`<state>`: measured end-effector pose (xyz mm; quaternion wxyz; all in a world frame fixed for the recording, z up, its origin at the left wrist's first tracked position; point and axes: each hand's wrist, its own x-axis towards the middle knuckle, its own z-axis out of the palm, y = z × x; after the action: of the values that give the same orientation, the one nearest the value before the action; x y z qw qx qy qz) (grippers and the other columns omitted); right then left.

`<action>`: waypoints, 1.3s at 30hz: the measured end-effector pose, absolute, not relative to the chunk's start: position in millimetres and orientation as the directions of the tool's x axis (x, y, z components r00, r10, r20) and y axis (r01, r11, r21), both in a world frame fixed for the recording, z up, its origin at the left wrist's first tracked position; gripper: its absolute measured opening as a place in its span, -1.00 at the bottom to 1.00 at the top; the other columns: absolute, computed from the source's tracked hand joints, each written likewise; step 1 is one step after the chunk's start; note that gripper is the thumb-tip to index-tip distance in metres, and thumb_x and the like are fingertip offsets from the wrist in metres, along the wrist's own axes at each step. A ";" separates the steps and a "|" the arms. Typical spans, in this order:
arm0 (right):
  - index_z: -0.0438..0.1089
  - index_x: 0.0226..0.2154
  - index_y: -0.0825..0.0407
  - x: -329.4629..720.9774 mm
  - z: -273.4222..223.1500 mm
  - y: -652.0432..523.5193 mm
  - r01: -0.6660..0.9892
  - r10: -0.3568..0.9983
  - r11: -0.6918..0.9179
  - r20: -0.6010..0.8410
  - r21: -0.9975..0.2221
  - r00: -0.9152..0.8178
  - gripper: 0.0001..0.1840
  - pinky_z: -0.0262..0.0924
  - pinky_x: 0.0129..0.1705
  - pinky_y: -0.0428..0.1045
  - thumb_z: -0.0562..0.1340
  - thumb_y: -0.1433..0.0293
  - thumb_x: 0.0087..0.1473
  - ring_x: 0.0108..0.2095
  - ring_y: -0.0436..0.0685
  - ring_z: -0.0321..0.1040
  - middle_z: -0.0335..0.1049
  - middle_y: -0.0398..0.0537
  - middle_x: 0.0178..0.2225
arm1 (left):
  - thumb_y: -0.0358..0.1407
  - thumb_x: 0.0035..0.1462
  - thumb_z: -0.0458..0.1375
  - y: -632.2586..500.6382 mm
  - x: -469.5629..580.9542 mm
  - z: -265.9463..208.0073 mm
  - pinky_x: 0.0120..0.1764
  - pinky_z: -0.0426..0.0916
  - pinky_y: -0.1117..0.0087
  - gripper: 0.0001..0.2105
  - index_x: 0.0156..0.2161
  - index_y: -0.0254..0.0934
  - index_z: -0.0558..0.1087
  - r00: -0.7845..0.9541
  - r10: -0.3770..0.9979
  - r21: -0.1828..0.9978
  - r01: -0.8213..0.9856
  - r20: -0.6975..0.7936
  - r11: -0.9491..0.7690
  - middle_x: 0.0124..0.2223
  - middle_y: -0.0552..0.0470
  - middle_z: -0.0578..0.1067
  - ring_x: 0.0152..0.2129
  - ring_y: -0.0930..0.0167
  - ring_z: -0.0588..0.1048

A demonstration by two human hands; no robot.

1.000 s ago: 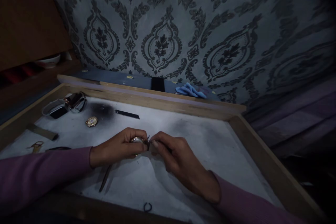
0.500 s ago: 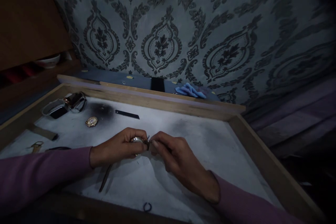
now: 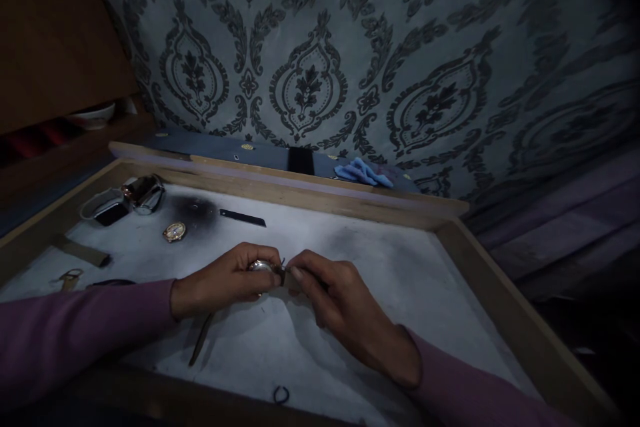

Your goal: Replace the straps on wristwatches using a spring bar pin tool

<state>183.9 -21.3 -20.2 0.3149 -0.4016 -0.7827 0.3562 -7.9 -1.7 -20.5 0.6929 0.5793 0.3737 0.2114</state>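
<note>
My left hand (image 3: 225,280) is closed around a round watch (image 3: 261,267) with a shiny case, held just above the white tabletop. A narrow brown strap (image 3: 201,340) hangs below that hand. My right hand (image 3: 340,300) pinches at the watch's right edge, its thumb and forefinger together. Close under those fingertips a short brownish strap piece (image 3: 291,281) shows, and a thin bluish tip sticks up beside them. What exactly the right fingers grip is too small and dark to tell. Near the front edge lies a small dark open ring (image 3: 281,394).
Wooden rims (image 3: 300,195) border the white work surface (image 3: 395,260). On it lie a black blade (image 3: 243,217), a gold watch head (image 3: 174,232), a square-faced watch (image 3: 111,212), other watches (image 3: 145,193), an olive strap (image 3: 80,250) and a gold clasp (image 3: 70,278). Behind the rim lies a blue cloth (image 3: 363,172).
Almost nothing differs. Both hands stay at the watch, and the right fingers have shifted only very slightly.
</note>
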 end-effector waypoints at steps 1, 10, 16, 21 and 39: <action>0.36 -0.41 0.07 183.9 -20.2 -21.1 0.405 0.854 0.421 0.204 -0.812 -0.478 -0.77 0.09 -0.53 -0.12 0.05 0.48 0.24 -0.59 -0.06 0.21 0.30 -0.20 -0.58 | -0.25 0.06 0.13 -1.9 -8.1 -20.5 -0.59 -0.04 0.53 -0.85 -0.44 -0.28 0.30 0.631 0.725 0.960 0.143 -0.275 0.240 -0.59 0.27 0.13 -0.66 0.58 0.04; 0.36 -0.42 0.08 183.3 -20.4 -20.6 0.399 0.855 0.411 0.195 -0.820 -0.481 -0.77 0.09 -0.51 -0.13 0.06 0.50 0.23 -0.57 -0.05 0.24 0.34 -0.18 -0.56 | -0.24 0.06 0.12 -1.2 -8.3 -21.1 -0.58 -0.02 0.53 -0.85 -0.41 -0.30 0.31 0.629 0.725 0.960 0.173 -0.279 0.220 -0.59 0.26 0.14 -0.65 0.58 0.06; 0.35 -0.42 0.08 183.5 -20.9 -20.5 0.392 0.846 0.427 0.207 -0.815 -0.491 -0.76 0.09 -0.51 -0.13 0.06 0.48 0.24 -0.57 -0.05 0.25 0.35 -0.16 -0.55 | -0.27 0.06 0.11 -0.7 -8.9 -21.0 -0.58 -0.02 0.53 -0.87 -0.42 -0.30 0.32 0.642 0.717 0.962 0.159 -0.270 0.220 -0.59 0.27 0.13 -0.66 0.58 0.05; 0.35 -0.42 0.08 184.4 -22.7 -19.9 0.395 0.842 0.436 0.212 -0.809 -0.495 -0.77 0.10 -0.50 -0.12 0.06 0.48 0.24 -0.57 -0.04 0.24 0.33 -0.17 -0.56 | -0.27 0.05 0.11 -0.7 -8.1 -19.1 -0.57 -0.01 0.53 -0.87 -0.43 -0.29 0.32 0.640 0.715 0.959 0.172 -0.283 0.226 -0.59 0.27 0.13 -0.65 0.58 0.06; 0.35 -0.40 0.07 184.0 -24.1 -19.7 0.399 0.845 0.431 0.207 -0.809 -0.493 -0.78 0.06 -0.52 -0.13 0.05 0.45 0.24 -0.59 -0.05 0.18 0.28 -0.19 -0.57 | -0.28 0.04 0.11 -0.2 -7.6 -17.8 -0.59 -0.02 0.53 -0.88 -0.41 -0.30 0.34 0.645 0.713 0.961 0.162 -0.275 0.225 -0.60 0.27 0.14 -0.66 0.58 0.05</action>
<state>184.0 -19.7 -24.1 0.3116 -0.3954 -0.7865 0.3577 -7.6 -0.2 -17.8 0.6891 0.5898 0.3706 0.1998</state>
